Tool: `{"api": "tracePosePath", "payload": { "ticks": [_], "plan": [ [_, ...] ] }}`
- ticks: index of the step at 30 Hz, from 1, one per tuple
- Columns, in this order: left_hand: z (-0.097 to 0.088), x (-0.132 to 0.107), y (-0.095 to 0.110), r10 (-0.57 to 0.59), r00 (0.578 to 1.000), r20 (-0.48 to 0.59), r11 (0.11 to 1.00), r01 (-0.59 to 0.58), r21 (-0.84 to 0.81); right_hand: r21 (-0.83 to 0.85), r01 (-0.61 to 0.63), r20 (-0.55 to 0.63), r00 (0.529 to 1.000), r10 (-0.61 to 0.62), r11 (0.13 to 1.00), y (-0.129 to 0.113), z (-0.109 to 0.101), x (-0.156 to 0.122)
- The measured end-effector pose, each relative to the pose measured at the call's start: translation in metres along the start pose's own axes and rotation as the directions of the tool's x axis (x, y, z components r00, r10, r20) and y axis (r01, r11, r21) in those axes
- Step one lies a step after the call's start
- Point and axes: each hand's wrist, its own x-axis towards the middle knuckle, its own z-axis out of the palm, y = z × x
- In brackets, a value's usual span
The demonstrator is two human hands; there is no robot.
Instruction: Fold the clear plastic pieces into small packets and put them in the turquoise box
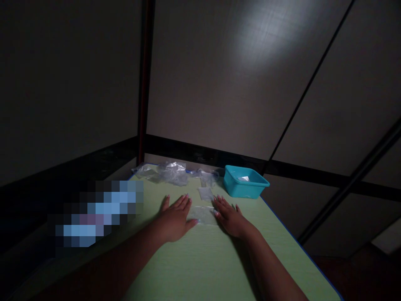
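A clear plastic bag (204,215) lies flat on the pale green table (188,267), between my two hands. My left hand (177,217) rests palm down with its fingers spread, its thumb touching the bag's left side. On the bag's right side lies my right hand (230,217), also palm down, with its fingertips and thumb at the bag's edge. Just beyond the bag is a small whitish square packet (206,193), close to my right fingertips. Neither hand grips anything.
Crumpled clear plastic bags (173,172) lie along the table's far edge. A turquoise plastic basket (242,188) stands at the far right corner with something whitish inside. Dark-trimmed panels (213,83) rise behind the table. A blurred-out patch covers the left side.
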Motion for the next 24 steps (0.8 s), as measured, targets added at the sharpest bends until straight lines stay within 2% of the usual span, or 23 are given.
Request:
{"api": "tracePosePath", "payload": {
  "ticks": [4, 16, 18, 20, 22, 24],
  "plan": [
    [-0.003, 0.0, 0.0, 0.056, 0.998, -0.007, 0.997, -0.056, -0.047, 0.008, -0.017, 0.032, 0.999, 0.016, 1.0, 0.0, -0.001, -0.001],
    [-0.005, 0.005, -0.003, 0.156, 0.988, 0.006, 0.968, -0.152, -0.201, 0.041, 0.03, -0.039, 0.999, -0.028, 0.999, 0.005, 0.001, 0.004],
    [-0.005, 0.005, -0.003, 0.167, 0.986, 0.018, 0.965, -0.16, -0.206, 0.048, 0.076, -0.122, 0.99, -0.07, 0.996, 0.005, -0.001, 0.004],
    [-0.005, 0.005, -0.003, 0.178, 0.984, 0.025, 0.965, -0.169, -0.199, 0.047, 0.112, -0.257, 0.962, -0.097, 0.993, 0.005, -0.006, 0.005],
    [-0.005, 0.004, -0.003, 0.185, 0.982, 0.037, 0.966, -0.175, -0.188, 0.033, 0.068, -0.353, 0.934, -0.052, 0.997, 0.008, -0.01, 0.006],
    [-0.005, 0.003, -0.003, 0.193, 0.98, 0.053, 0.967, -0.181, -0.18, 0.014, -0.045, -0.372, 0.927, 0.047, 0.999, 0.014, -0.012, 0.007]
  ]
}}
